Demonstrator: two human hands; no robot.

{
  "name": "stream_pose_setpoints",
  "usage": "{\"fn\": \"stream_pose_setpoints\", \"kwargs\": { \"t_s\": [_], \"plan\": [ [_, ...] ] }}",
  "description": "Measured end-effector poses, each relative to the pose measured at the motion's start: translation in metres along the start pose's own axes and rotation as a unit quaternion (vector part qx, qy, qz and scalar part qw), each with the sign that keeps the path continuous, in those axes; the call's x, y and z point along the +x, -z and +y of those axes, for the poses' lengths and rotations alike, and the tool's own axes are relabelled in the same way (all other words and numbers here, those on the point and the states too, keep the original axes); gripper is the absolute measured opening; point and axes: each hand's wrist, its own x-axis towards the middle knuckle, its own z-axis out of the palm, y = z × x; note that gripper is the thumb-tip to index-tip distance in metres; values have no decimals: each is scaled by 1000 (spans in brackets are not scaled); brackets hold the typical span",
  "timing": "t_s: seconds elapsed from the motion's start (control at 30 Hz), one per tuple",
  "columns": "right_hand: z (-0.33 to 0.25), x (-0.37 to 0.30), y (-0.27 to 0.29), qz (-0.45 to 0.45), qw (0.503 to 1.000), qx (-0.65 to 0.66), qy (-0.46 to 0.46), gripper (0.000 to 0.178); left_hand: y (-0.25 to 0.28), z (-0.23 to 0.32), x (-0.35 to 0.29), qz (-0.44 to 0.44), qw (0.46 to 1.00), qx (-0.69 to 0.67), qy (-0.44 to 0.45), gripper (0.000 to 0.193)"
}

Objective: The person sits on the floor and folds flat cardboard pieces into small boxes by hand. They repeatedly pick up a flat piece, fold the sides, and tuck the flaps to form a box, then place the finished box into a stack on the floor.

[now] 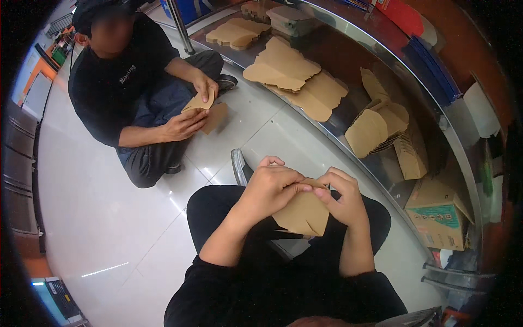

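L hand (272, 188) & R hand (344, 197): grip pinched nearly closed, thumb-to-finger, on brown cardbd box (303, 214) at top edge

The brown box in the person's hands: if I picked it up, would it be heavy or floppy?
The brown box is probably light, as it looks like thin card. It's likely fairly stiff, since its big panel looks flat while the left hand and right hand pinch the top. Pushed hard, it might bend at its creases.
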Motion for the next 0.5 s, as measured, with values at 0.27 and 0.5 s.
{"fn": "stream_pose_setpoints", "kwargs": {
  "t_s": [0.27,0.5],
  "plan": [
    [-1,-3,2,18,999,23,-29,13,0,0,0,5,999,-42,26,12],
    [-5,-4,2,49,995,31,-83,13,2,2,0,3,998,-38,43,13]
  ]
}}
